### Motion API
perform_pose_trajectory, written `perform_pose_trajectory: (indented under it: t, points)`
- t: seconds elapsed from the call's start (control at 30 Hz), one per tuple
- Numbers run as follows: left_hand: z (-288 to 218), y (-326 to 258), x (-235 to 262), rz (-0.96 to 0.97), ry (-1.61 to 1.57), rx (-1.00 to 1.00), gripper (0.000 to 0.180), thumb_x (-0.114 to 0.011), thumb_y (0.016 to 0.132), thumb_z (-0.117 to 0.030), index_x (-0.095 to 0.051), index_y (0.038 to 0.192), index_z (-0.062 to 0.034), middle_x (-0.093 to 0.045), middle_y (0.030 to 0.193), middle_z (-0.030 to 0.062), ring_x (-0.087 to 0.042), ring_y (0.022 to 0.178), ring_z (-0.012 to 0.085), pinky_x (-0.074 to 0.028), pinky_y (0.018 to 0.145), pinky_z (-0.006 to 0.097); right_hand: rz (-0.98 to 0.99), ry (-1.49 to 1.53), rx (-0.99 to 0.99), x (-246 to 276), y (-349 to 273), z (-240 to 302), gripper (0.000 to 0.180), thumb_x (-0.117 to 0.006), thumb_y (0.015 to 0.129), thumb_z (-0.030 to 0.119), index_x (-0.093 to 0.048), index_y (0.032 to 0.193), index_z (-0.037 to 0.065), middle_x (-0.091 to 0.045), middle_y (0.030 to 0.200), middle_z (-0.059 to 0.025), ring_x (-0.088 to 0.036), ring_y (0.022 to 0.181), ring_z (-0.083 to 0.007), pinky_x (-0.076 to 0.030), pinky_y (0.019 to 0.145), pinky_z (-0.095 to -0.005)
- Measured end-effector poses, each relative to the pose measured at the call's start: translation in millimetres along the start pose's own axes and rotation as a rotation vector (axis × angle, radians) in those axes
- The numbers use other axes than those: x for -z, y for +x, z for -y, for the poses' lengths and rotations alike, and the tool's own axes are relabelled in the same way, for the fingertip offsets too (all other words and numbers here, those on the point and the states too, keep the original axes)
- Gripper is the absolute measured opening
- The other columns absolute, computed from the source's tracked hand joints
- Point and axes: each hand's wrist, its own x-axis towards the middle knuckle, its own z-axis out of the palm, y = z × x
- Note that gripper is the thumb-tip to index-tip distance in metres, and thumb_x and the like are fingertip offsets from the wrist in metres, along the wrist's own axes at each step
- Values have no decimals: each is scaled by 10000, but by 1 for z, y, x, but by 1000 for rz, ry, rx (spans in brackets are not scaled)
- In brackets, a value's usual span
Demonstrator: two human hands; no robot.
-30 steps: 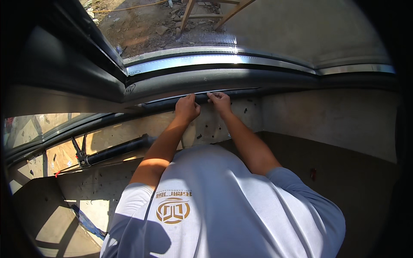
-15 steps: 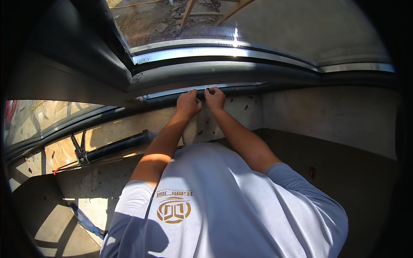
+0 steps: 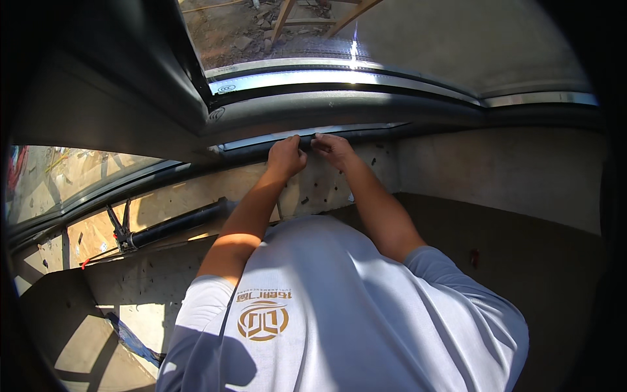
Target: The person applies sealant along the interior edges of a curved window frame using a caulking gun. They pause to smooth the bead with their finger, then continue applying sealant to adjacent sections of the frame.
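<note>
My left hand is closed, its fingertips against the dark lower rail of the window frame. Whatever it pinches, if anything, is too small to make out. My right hand is just beside it, fingers loosely stretched toward the same rail and nothing visible in them. Above both hands runs the thick grey sash bar, with a bright strip of glass between it and the rail. Beneath the hands is a pale sill wall with small dark specks.
A black caulking gun lies to the left on the ledge. A wide dark frame post fills the upper left. Behind the upper glass are rubble and a wooden trestle. A crumpled plastic piece lies low on the left.
My right hand has loosened from a curled pinch, its fingers straightening and its wrist shifting slightly right. My left hand stays in place. The view has turned a little.
</note>
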Motion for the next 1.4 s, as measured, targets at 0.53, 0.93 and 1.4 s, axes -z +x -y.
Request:
perform_pose_trajectory:
  t: [0.53, 0.93, 1.4]
  points:
    - [-11, -1, -10, -71, -243, 197, 287, -640, 826, -158, -705, 1058, -4, -713, 993, 205, -686, 954, 401, -539, 855, 480, 4, -195, -52, 1, 13, 11, 204, -725, 945, 184, -678, 1067, 27, -724, 1005, -99, -695, 976, -216, -530, 972, -394]
    - [-35, 0, -42, -168, -618, 328, 405, -620, 879, -159, -691, 1249, -10, -641, 1204, 202, -654, 1071, 362, -517, 926, 423, 84, -123, -66, -18, -2, -5, 285, -438, 1112, 272, -564, 1232, 46, -633, 1150, -82, -628, 1045, -198, -488, 966, -369]
    - [-44, 16, -26, -15, -520, 392, 399, -636, 843, -187, -729, 1196, -25, -716, 1155, 206, -694, 1070, 324, -510, 960, 383, 22, -161, -54, -22, 17, -14, 307, -416, 1080, 226, -566, 1246, 17, -626, 1194, -131, -614, 1094, -235, -483, 970, -405]
